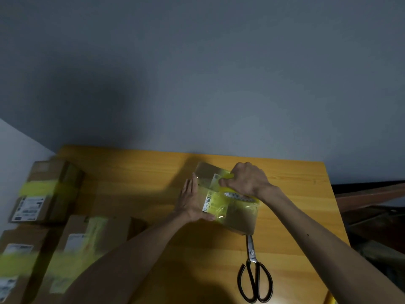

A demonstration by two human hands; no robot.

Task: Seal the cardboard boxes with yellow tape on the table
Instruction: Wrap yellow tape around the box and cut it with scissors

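Note:
A small cardboard box [238,220] with a white barcode label lies on the wooden table [131,185], wrapped partly in translucent yellow tape. My left hand [190,202] lies flat against the box's left side, fingers straight, thumb along its near edge. My right hand [245,178] is above the box and grips the yellow tape roll [237,195], with a strip stretched over the box top.
Black-handled scissors [254,275] lie shut just in front of the box. Three larger cardboard boxes banded with yellow tape [46,191], [87,244], [15,260] crowd the table's left side. A grey wall rises behind the table. Dark clutter sits beyond the right edge.

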